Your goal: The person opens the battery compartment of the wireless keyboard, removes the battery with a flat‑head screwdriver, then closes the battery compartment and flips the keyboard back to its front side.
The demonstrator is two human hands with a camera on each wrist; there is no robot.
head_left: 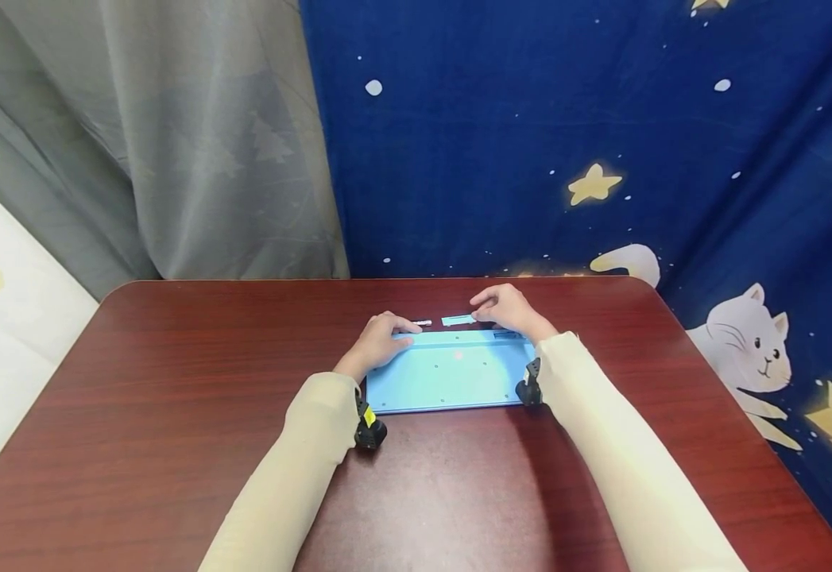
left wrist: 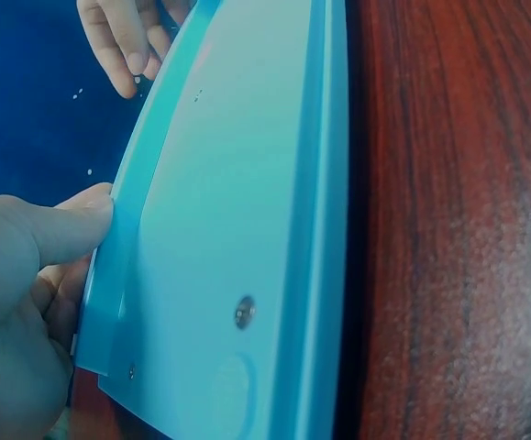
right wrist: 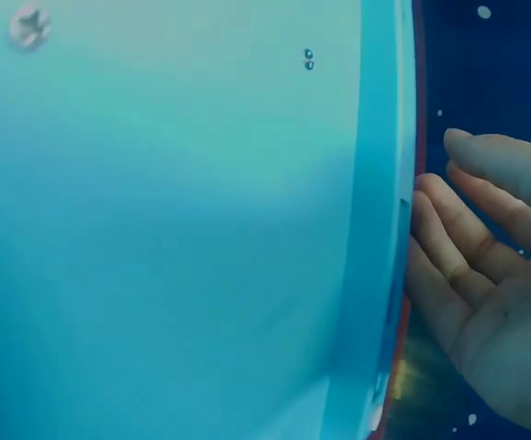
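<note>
A light blue keyboard point(head_left: 451, 373) lies underside up on the table, with small screws showing and its keys hidden. My left hand point(head_left: 380, 340) grips its far left corner; in the left wrist view the thumb point(left wrist: 72, 225) presses on top and the other fingers pass behind the edge. Just beyond the far edge lie a small light blue cover point(head_left: 457, 320) and a battery-like cylinder point(head_left: 423, 322), close to my left fingertips. My right hand point(head_left: 507, 308) is past the far right edge, its loosely bent fingers right at the cover's end. Near it, a dark slot point(head_left: 507, 335) shows in the keyboard.
The reddish-brown wooden table point(head_left: 172, 413) has rounded far corners. Behind it hang a grey curtain point(head_left: 208, 143) and a dark blue curtain point(head_left: 458, 143) with stars and a cat. Black wrist cameras point(head_left: 370, 429) sit at both cuffs, the right one overlapping the keyboard's right edge.
</note>
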